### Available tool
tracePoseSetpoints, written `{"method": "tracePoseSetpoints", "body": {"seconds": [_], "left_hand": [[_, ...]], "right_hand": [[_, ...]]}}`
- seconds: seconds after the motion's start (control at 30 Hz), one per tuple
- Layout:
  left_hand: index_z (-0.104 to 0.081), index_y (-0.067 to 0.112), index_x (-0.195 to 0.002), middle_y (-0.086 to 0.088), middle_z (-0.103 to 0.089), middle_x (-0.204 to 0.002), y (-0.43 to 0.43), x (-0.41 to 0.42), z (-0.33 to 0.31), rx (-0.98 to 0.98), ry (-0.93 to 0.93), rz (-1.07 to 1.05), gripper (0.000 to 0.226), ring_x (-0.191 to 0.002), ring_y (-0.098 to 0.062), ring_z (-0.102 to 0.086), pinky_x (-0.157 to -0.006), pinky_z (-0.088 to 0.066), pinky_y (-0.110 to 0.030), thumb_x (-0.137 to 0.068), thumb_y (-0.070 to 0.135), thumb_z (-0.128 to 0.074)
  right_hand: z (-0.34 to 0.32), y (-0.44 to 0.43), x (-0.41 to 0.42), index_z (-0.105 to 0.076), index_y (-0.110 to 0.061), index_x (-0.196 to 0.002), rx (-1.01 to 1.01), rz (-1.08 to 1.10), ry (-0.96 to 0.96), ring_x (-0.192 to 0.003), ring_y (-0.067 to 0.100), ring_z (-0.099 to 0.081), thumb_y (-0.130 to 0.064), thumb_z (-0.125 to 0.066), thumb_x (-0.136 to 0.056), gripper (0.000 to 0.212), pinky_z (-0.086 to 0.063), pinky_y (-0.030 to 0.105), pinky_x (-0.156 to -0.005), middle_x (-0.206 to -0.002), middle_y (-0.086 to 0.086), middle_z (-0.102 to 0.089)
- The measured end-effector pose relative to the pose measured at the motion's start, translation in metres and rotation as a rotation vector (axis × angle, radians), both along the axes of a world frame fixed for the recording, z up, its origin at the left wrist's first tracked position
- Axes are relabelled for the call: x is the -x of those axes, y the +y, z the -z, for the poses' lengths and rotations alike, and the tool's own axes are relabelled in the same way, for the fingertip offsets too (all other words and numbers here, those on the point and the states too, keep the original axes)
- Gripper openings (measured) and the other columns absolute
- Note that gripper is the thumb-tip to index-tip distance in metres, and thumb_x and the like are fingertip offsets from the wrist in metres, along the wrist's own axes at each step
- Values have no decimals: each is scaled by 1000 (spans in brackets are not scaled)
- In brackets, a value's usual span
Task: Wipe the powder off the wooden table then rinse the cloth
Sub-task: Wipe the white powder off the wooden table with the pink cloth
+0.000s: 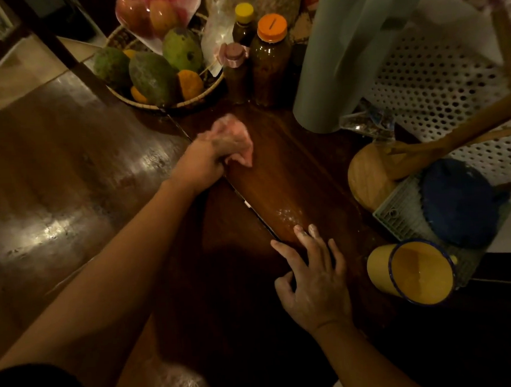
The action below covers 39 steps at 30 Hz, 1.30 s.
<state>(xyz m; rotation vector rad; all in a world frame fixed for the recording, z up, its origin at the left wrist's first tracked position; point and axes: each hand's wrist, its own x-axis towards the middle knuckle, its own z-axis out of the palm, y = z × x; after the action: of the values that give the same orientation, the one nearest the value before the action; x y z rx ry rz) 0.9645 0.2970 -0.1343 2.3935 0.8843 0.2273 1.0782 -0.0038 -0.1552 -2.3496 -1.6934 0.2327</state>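
My left hand grips a crumpled pink cloth and presses it onto the dark wooden table near its far end. A faint patch of white powder lies on the wood nearer to me. Just below that patch, my right hand rests flat on the table with fingers spread; its fingertips carry white powder. A narrow gap between two table boards runs diagonally between my hands.
A woven basket of mangoes and several bottles stand at the far end beside a pale roll. To the right are a yellow enamel mug, a blue lid, a round wooden base and a white perforated surface.
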Motion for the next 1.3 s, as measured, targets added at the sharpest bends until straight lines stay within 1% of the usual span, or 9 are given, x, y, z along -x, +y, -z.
{"method": "tracePoseSetpoints", "body": {"seconds": [0.2, 0.4, 0.63, 0.8, 0.9, 1.0, 1.1, 1.2, 1.3], "left_hand": [[-58, 31, -133, 10, -48, -148, 25, 54, 6, -58, 45, -446, 51, -144, -16, -33, -122, -20, -49, -89, 6, -60], [-70, 22, -122, -5, -65, -130, 26, 58, -2, -73, -68, -711, 42, -127, -23, -54, -115, -37, -35, -86, 4, -58], [-68, 23, -124, -6, -41, -153, 9, 48, -8, -125, -45, -1021, 42, -141, -24, -38, -117, -27, -25, -89, 6, -53], [-65, 30, -125, -9, -37, -155, -12, 32, -8, -84, 6, -819, 37, -136, -33, -43, -115, -34, -37, -94, 13, -54], [-59, 44, -124, 4, -27, -160, -47, 9, -3, -39, 11, -496, 49, -137, -27, -41, -110, -41, -45, -90, 8, -56], [-49, 54, -129, 11, -17, -163, -91, -19, 4, -2, 22, -102, 79, -147, -27, -25, -113, -31, -60, -78, -5, -54], [-53, 44, -132, 7, -19, -163, -132, -27, 9, 1, -22, 249, 67, -151, -21, -16, -115, -25, -61, -82, -1, -57], [-62, 33, -129, 16, -47, -146, -141, -9, 6, 58, -45, 311, 63, -145, -3, -25, -121, -15, -55, -80, -6, -56], [-62, 26, -129, 7, -48, -145, -110, -3, 1, 136, -51, 56, 67, -139, 2, -31, -123, -17, -44, -76, -14, -51]], "right_hand": [[0, -1, 0, -49, -38, -140, 9, -5, -2, -149, 28, -33, -35, -44, -82, 58, -29, 57, -115, -153, 7, -45], [2, -2, 0, -49, -37, -143, 22, -13, -2, -150, 29, -31, -35, -45, -83, 59, -26, 58, -117, -155, 9, -43], [2, -1, 0, -49, -37, -142, 26, -11, 5, -150, 30, -32, -36, -45, -83, 59, -27, 58, -117, -155, 9, -43], [1, -1, 0, -50, -37, -142, 27, -9, -3, -150, 30, -32, -35, -45, -82, 60, -27, 57, -117, -155, 9, -43], [-1, -2, 1, -53, -36, -139, 16, 6, 6, -148, 30, -34, -34, -45, -82, 58, -28, 55, -116, -153, 10, -43], [-2, 0, 1, -62, -32, -128, -24, 83, 35, -137, 29, -45, -33, -48, -78, 52, -39, 51, -105, -143, 12, -50], [-3, 0, 0, -67, -30, -117, -40, 152, 52, -126, 28, -51, -35, -48, -75, 46, -43, 49, -94, -132, 11, -56], [-4, 2, -1, -66, -28, -116, -43, 176, 47, -122, 26, -49, -37, -48, -75, 45, -45, 50, -92, -127, 9, -56], [-5, 3, -1, -66, -27, -116, -62, 192, 60, -122, 27, -50, -33, -50, -75, 44, -42, 50, -92, -127, 10, -55]]}}
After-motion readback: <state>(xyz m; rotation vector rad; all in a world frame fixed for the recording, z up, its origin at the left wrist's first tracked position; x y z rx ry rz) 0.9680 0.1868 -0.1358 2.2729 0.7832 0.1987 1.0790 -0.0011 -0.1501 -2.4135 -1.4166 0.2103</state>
